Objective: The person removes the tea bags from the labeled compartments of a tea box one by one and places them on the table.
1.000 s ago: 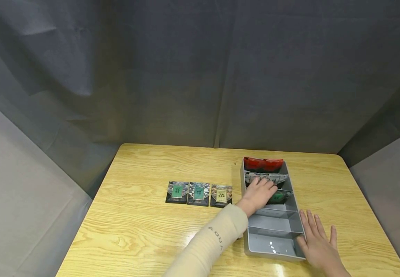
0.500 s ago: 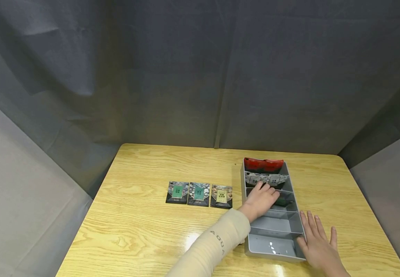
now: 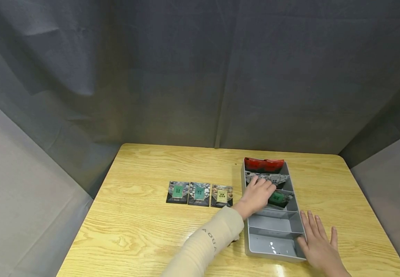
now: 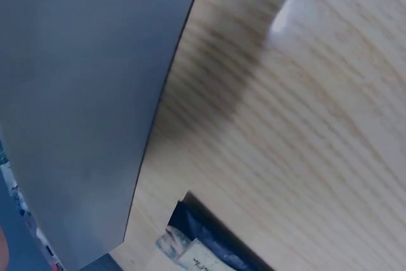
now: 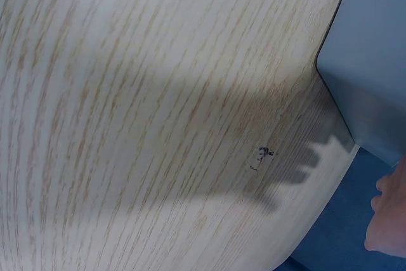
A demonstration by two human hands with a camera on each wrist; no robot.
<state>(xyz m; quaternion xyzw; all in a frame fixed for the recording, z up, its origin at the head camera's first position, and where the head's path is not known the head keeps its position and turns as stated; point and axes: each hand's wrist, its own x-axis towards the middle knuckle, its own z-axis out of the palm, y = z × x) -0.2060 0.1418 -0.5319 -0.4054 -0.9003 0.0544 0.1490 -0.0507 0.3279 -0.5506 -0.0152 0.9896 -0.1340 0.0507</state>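
Observation:
A grey divided box [image 3: 272, 234] stands on the right of the table. My left hand [image 3: 257, 195] reaches into its third compartment from the back, fingertips near the divider. A dark packet with a green label [image 3: 278, 197] leans in that compartment beside the fingers. Whether the fingers pinch a packet is hidden under the hand. My right hand [image 3: 315, 242] lies spread along the box's right side, its thumb at the front rim. In the left wrist view the box's outer wall [image 4: 95, 93] and a dark packet [image 4: 209, 245] show.
Red packets [image 3: 264, 165] fill the rear compartment, and grey-white packets [image 3: 277, 179] stand in the second. Left of the box, two green-labelled packets, one at the far left [image 3: 177, 192] and one in the middle [image 3: 199, 194], and a yellow-labelled packet [image 3: 222, 196] lie in a row.
My left hand dips slightly toward the front, then moves back and a little left. The green-labelled packet beside it sinks lower, then shows higher again. My right hand stays still.

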